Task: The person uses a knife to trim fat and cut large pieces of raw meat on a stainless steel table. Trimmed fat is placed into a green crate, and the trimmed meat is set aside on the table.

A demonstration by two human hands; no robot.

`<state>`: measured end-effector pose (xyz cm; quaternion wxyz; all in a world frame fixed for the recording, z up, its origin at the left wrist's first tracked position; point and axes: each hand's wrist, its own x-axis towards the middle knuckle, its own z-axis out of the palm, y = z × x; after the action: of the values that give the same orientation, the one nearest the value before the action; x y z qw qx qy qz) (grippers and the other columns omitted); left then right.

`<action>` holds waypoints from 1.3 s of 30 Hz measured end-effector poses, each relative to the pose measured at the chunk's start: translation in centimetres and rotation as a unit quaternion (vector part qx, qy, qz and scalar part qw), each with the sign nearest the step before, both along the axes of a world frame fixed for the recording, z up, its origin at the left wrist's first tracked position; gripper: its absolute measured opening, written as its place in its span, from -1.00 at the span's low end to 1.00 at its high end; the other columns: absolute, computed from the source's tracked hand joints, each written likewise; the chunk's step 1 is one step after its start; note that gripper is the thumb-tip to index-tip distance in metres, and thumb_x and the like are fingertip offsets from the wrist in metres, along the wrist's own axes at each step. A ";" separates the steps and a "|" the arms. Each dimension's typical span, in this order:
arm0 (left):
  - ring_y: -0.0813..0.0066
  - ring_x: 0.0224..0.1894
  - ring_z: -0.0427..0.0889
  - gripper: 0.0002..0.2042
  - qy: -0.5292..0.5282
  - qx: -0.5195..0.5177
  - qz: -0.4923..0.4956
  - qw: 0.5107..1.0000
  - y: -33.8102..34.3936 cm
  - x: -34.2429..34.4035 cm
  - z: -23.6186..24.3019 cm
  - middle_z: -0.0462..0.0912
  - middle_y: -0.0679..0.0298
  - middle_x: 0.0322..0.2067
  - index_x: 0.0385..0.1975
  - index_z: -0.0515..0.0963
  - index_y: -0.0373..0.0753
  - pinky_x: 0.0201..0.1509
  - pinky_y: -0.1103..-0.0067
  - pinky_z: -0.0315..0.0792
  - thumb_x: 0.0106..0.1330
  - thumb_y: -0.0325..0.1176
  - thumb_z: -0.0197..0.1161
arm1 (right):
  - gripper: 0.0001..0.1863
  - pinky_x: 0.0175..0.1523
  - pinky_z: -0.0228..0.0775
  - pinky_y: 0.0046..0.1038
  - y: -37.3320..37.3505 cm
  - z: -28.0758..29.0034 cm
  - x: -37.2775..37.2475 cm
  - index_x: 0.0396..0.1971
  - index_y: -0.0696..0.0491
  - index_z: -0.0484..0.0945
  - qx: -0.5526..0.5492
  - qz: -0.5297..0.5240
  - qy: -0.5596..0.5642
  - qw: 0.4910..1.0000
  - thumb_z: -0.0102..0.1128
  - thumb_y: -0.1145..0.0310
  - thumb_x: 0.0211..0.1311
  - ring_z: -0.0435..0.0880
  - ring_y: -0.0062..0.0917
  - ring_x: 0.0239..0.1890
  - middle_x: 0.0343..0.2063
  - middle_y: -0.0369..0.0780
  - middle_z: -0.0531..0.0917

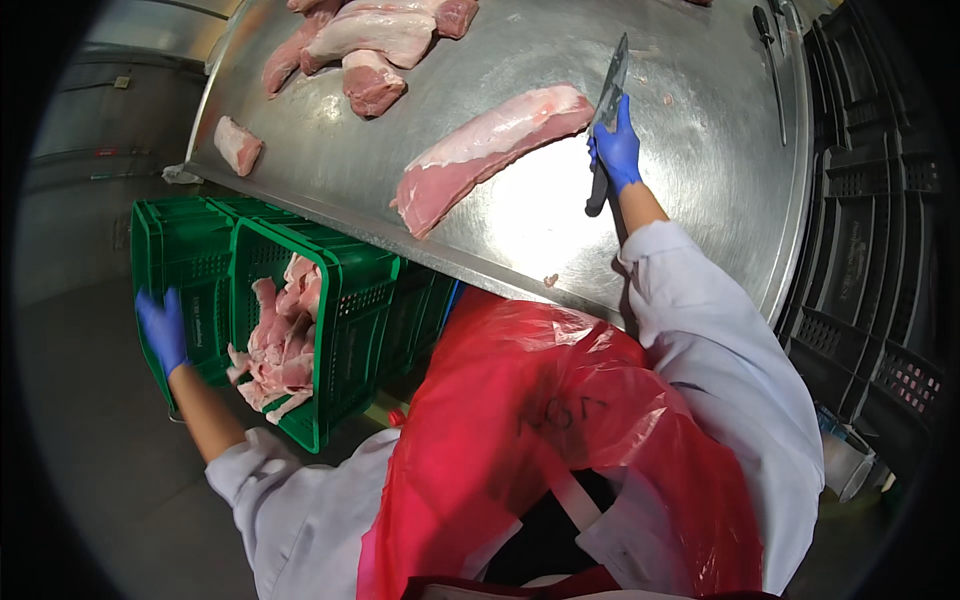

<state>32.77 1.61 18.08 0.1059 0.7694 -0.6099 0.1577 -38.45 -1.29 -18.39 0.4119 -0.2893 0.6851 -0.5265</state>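
Note:
My right hand (620, 155), in a blue glove, is closed around the black handle of a knife (612, 90). The blade points away from me over the steel table. Just left of it lies a long pale-pink piece of meat (490, 150), its far right end close to the blade. My left hand (163, 332), also gloved in blue, is at the outer left side of the green crates, fingers apart and holding nothing. Beside it, a green crate (330, 350) contains several meat trimmings (285, 335). A second green crate (185, 235) stands to its left.
Several larger meat pieces (375, 40) are piled at the table's far left, with a small piece (237, 146) near its left edge. A thin dark-handled rod-like tool (772, 70) lies at the right. Black crates (855, 220) are stacked along the table's (720, 110) right side.

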 end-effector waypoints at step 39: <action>0.00 -0.13 0.54 -0.82 0.158 0.182 -0.450 0.860 -14.0 -39.5 -35.1 0.60 0.11 -0.18 -0.17 0.55 -0.19 -0.04 0.14 0.39 0.29 -0.33 0.11 | -0.12 -0.53 0.36 -0.57 20.8 7.8 4.8 0.55 -0.25 -0.08 0.121 0.134 -0.149 0.972 0.00 0.63 0.29 0.47 -0.67 -0.63 -0.50 -0.27 0.57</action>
<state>-6.76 -12.36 -17.00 0.1180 0.4315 -0.8827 -0.1443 -33.61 19.46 -10.57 0.6086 -0.2447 0.6295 -0.4164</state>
